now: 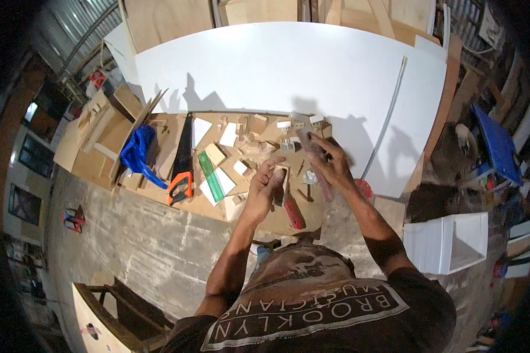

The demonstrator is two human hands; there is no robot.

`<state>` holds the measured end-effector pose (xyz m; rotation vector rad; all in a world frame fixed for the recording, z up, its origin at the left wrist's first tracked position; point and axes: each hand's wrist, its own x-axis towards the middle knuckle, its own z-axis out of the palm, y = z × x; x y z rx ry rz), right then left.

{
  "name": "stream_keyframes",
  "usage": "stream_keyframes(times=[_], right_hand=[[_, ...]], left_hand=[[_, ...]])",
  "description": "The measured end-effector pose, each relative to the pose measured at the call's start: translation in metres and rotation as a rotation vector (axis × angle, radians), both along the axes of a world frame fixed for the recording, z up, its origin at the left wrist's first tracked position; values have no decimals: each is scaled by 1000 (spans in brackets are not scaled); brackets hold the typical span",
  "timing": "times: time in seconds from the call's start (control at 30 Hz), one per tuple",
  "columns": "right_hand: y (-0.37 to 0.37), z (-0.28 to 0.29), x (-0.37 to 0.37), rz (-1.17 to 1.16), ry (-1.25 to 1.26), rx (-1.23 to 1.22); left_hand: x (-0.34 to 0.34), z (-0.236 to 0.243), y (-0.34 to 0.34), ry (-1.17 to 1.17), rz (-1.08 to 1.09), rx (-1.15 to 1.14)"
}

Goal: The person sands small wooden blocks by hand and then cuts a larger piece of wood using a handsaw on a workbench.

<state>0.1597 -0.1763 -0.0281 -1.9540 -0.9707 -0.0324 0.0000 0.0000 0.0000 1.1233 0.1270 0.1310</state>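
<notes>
Across the back, a broad white board (247,65) with a long rod (386,120) against its face; liable to shift if bumped by the right arm. Next, the bench (313,215): crowded, so likely to lose small parts over the near edge if brushed by a forearm. On its left side, the saw (181,186), orange handle close to that edge; could nick fingers or drop if caught in a careless reach. Just beside, blue cloth (138,147); could drag the blade along if tugged.

Over the bench, right hand (334,162) with thumb and fingers closed around a greyish strip (308,141); blurred, so exact grip hard to tell. If slipping, might scrape knuckles nearby. Left of that, left hand (267,183), fingers curled, pinching a slim wood piece (285,183) upright; could twist free or crack if pressed off-centre. Just below, red tool (294,215) near the edge; easy to knock off with the wrist. Smallest, scattered offcuts (240,167); easily mixed up or lost.

As for writing: on the dark shirt (347,329), two lines of pale framed capitals, upside down but legible. On the saw and red tool, nothing readable.
</notes>
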Motion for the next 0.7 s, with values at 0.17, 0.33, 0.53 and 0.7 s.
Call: stream_keyframes(times=[0.17, 0.33, 0.53, 0.7], right_hand=[[-16, 34, -39, 257, 289, 192], [-11, 48, -58, 255, 251, 146], [-14, 49, -70, 226, 125, -24], [24, 16, -57, 98, 74, 163]], left_hand=[[-15, 2, 2, -60, 165, 362], [-20, 8, 0, 70, 178, 466], [-21, 4, 1, -50, 256, 512], [-22, 1, -6, -182, 169, 816]])
